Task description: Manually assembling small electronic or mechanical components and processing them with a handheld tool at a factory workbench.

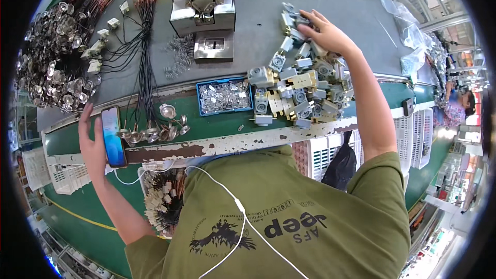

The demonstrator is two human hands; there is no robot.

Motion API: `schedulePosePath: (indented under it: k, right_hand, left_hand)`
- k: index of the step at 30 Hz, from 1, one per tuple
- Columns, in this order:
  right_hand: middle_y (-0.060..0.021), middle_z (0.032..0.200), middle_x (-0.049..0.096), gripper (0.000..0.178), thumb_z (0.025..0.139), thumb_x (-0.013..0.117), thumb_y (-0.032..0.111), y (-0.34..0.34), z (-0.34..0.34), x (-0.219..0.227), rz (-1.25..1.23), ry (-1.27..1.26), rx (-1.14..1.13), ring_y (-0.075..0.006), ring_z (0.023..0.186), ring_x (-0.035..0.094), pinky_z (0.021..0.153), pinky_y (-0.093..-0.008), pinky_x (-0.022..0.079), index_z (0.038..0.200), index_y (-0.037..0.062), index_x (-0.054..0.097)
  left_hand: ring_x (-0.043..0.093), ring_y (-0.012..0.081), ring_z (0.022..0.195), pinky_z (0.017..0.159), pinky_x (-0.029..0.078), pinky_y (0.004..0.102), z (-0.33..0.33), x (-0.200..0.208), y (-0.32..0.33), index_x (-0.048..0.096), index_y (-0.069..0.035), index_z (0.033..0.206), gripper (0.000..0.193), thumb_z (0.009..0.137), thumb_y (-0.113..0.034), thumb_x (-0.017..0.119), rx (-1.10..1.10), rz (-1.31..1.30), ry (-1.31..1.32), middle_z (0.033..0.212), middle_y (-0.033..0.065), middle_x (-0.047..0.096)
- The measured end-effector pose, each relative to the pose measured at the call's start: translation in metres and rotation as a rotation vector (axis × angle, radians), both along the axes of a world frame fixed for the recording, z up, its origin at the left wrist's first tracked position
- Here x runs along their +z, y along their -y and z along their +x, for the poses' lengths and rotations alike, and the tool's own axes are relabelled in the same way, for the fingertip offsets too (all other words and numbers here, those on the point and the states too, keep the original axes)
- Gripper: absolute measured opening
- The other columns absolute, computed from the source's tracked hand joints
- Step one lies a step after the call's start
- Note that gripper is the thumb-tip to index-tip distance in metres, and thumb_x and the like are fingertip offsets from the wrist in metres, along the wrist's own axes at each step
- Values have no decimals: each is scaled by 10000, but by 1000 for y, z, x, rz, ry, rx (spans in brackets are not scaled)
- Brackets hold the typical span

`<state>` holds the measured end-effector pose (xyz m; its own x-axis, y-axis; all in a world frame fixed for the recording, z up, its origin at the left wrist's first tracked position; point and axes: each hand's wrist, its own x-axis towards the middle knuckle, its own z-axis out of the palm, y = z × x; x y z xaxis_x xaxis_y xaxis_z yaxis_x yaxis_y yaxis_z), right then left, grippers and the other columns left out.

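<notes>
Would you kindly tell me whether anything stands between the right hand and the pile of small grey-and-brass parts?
Nothing visible does: the right hand is at the far end of the pile of parts, its fingers over pieces there.

A factory assembly workshop: bundled black wires at upper left, heaped metal-plated components right of centre, white plastic crates at right.

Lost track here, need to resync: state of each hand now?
Left hand: open, beside the phone.
Right hand: open, over the pile of parts; grip unclear.
</notes>
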<state>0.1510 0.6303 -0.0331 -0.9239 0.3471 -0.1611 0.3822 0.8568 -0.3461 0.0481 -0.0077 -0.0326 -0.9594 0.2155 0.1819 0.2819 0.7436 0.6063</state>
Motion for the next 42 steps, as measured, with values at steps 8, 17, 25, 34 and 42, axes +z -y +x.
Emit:
schedulePosePath:
  k: [8, 17, 25, 34, 42]
  right_hand:
    - [-160, 1668, 325, 672, 969, 568, 661, 62, -13, 22, 93, 83, 290, -395, 1449, 449, 1179, -481, 396, 1556, 355, 448]
    - [-141, 1650, 364, 625, 1032, 535, 554, 67, -106, -19, 188, -96, 319, -394, 1424, 468, 1179, -454, 399, 1571, 254, 434]
    - [-112, 1349, 649, 407, 866, 694, 58, 155, -3, 27, 119, -451, 685, -317, 1214, 634, 1038, -450, 520, 1268, 119, 680]
    - [-87, 1216, 648, 453, 770, 674, 24, 211, 16, 14, 84, -191, 911, -284, 1147, 589, 987, -403, 492, 1218, 89, 682]
    - [-141, 1097, 651, 327, 848, 682, 22, 207, 0, 15, -270, -193, 645, -355, 956, 659, 838, -450, 546, 1170, 72, 675]
  left_hand:
    - [634, 208, 1193, 1066, 450, 338, -21, 71, -117, 655, -47, 1333, 320, 1027, -131, 604, -437, 30, -17, 1287, 90, 692]
    - [683, 200, 1055, 958, 517, 337, -71, 75, -181, 683, -77, 1294, 302, 1006, -153, 633, -626, -123, -25, 1196, 88, 723]
    - [659, 192, 1041, 945, 510, 323, -76, 61, -171, 668, -27, 1266, 295, 978, -81, 637, -755, -176, 12, 1164, 84, 703]
    - [664, 264, 995, 898, 529, 369, -94, 49, -192, 672, -56, 1205, 268, 953, -149, 672, -788, -271, -47, 1093, 102, 688]
    - [688, 301, 1055, 928, 542, 404, -100, 45, -209, 627, -63, 1176, 326, 961, -300, 689, -675, -295, -102, 1054, 127, 711]
